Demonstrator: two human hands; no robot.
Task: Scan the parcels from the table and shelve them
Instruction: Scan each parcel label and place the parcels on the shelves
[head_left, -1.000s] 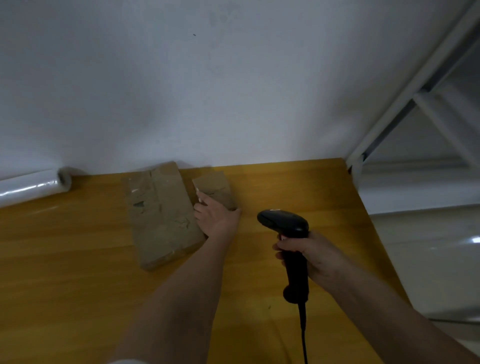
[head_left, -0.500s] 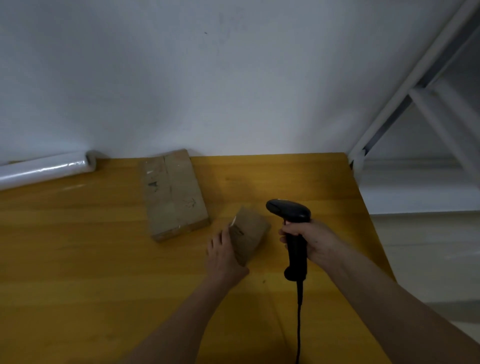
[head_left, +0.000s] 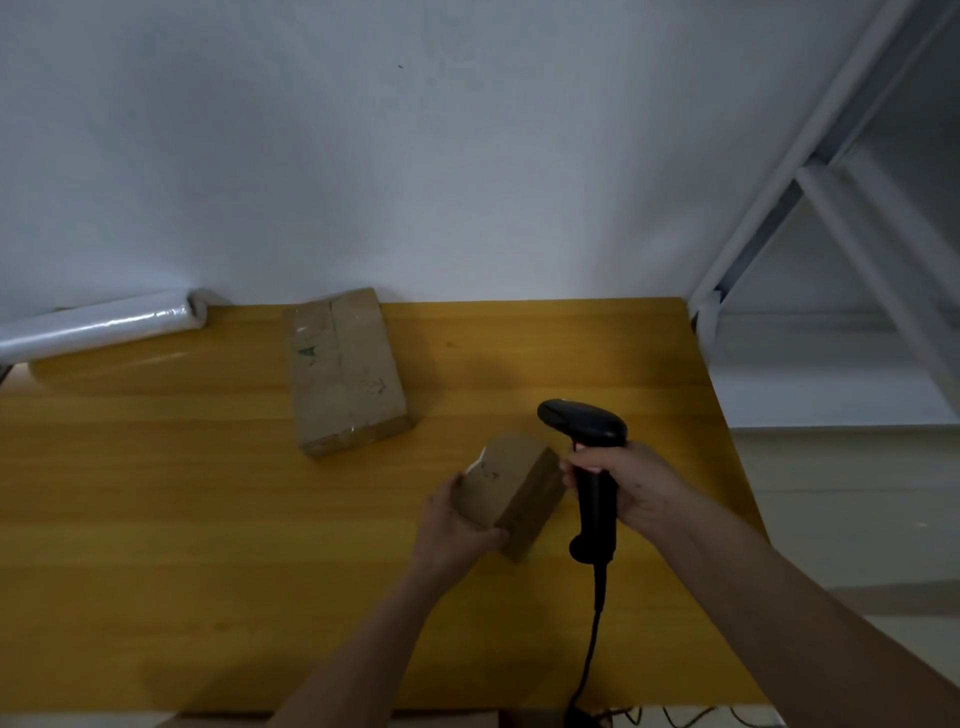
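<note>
My left hand (head_left: 457, 525) grips a small brown cardboard parcel (head_left: 511, 491), tilted up above the yellow table (head_left: 208, 519), with a bit of white label at its upper left corner. My right hand (head_left: 631, 480) is closed around the handle of a black barcode scanner (head_left: 587, 452), held upright just right of the small parcel, its head above the parcel's right corner. A larger flat brown parcel (head_left: 345, 371) with clear tape lies on the table toward the back wall, untouched.
A roll of clear plastic film (head_left: 98, 327) lies at the table's back left by the white wall. A white metal shelf frame (head_left: 831, 208) stands to the right of the table. The scanner's black cable (head_left: 589, 654) hangs down to the table's near edge.
My left hand picked the small parcel up from beside the large one and brought it toward me, next to the scanner. The scanner hand stayed about where it was.
</note>
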